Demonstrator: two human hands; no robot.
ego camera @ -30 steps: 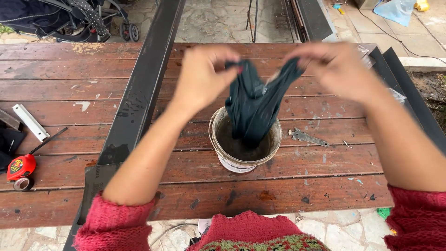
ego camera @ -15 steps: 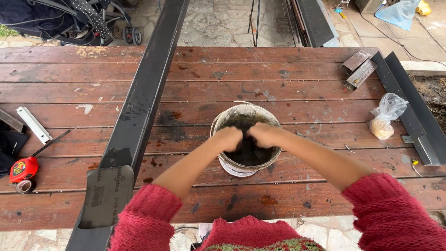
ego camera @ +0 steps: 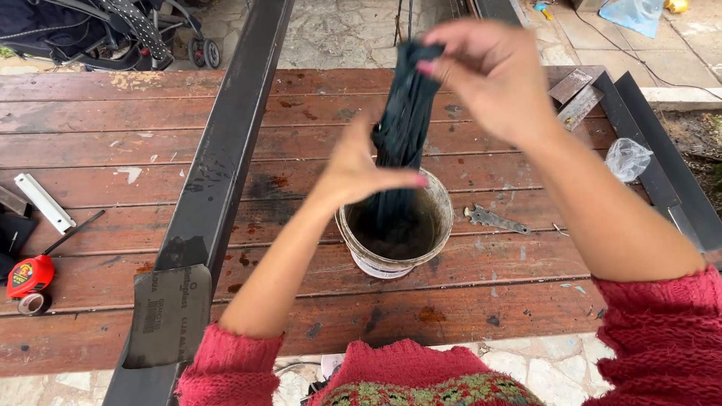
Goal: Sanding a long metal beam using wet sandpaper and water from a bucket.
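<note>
My right hand (ego camera: 492,75) is raised high and pinches the top of a wet dark cloth (ego camera: 404,128) that hangs straight down into a small white bucket (ego camera: 374,260) of dark liquid. My left hand (ego camera: 357,167) wraps around the cloth lower down, just above the bucket rim, with thumb and fingers closed on it. The bucket stands on a red-brown wooden plank table (ego camera: 481,289). Both arms wear red knitted sleeves.
A long black metal beam (ego camera: 226,150) lies across the table left of the bucket, with a sheet of sandpaper (ego camera: 169,316) on its near end. A flat metal wrench (ego camera: 492,219) lies right of the bucket. A red tape measure (ego camera: 26,280) sits at the left edge, a plastic bag (ego camera: 628,158) at the right.
Half a second ago both hands were down in the bucket with the cloth. Now my right hand has lifted the cloth high and my left hand grips it partway down.
</note>
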